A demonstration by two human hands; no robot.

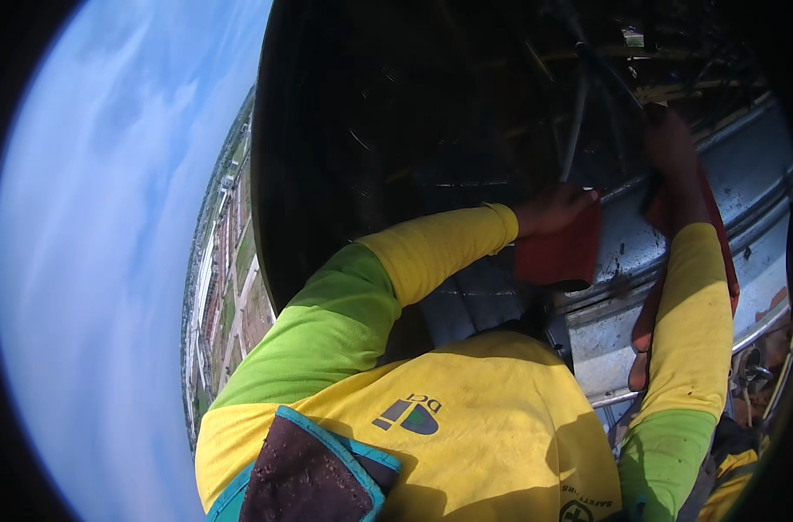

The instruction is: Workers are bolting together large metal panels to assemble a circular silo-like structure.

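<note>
My left hand (555, 210) is closed at the top edge of a red cloth-like piece (560, 248), which hangs below the fingers. Just above this hand ends a thin pale rod (574, 130); whether they touch, I cannot tell. Farther right and higher, my right hand (670, 143) reaches into the shade with its fingers curled at a small dark end piece, too dim to name. A second red strip (729, 252) hangs behind my right forearm. Both arms wear yellow and green sleeves.
A large dark hollow (396, 113) with a curved edge opens ahead, rods and bars inside it. Grey metal plates with ridges (622, 235) run along the right. Sky and distant ground far below show at left. Metal fittings (749, 370) and yellow cloth (736, 478) are at lower right.
</note>
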